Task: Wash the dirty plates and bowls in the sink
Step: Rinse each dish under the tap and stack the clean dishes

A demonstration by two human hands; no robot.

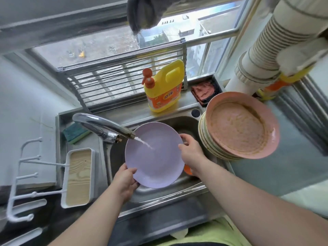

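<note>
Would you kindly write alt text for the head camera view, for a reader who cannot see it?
A person's left hand and right hand hold a lilac plate under the running tap over a steel sink. To the right stands a stack of dirty plates, the top one pink and smeared; a yellow detergent bottle stands behind the sink.

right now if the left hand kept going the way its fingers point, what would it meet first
The left hand grips the purple plate's near rim, fingers pointing up and right. Straight on, it would slide across the plate toward the right hand on the far rim, though depth is unclear.
</note>
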